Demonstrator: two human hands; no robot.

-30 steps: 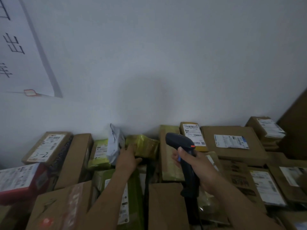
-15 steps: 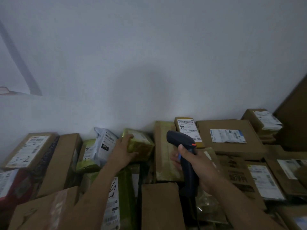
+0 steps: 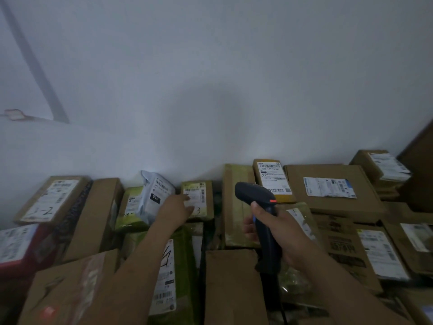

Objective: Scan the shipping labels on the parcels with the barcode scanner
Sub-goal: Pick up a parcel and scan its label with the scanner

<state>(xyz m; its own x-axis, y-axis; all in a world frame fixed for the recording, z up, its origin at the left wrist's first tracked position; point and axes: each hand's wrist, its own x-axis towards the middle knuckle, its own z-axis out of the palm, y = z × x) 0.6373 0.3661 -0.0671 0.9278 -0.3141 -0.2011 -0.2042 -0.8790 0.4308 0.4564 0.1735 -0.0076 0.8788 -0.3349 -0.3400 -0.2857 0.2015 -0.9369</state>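
A small yellow-green parcel lies against the wall with its white shipping label facing up and a handwritten 3 on it. My left hand rests on the label's left side with fingers stretched out. My right hand grips the handle of a black barcode scanner, thumb along its back near an orange spot. The scanner head points toward the wall, to the right of the small parcel and a little above the pile.
Cardboard boxes and bagged parcels cover the whole surface along the white wall. A grey poly bag leans beside the small parcel. A labelled box and a wide carton lie right of the scanner. A red box sits far left.
The small yellow-green parcel was turned in my left hand so its label now faces up. My left fingers have flattened onto it. The scanner stays about where it was.
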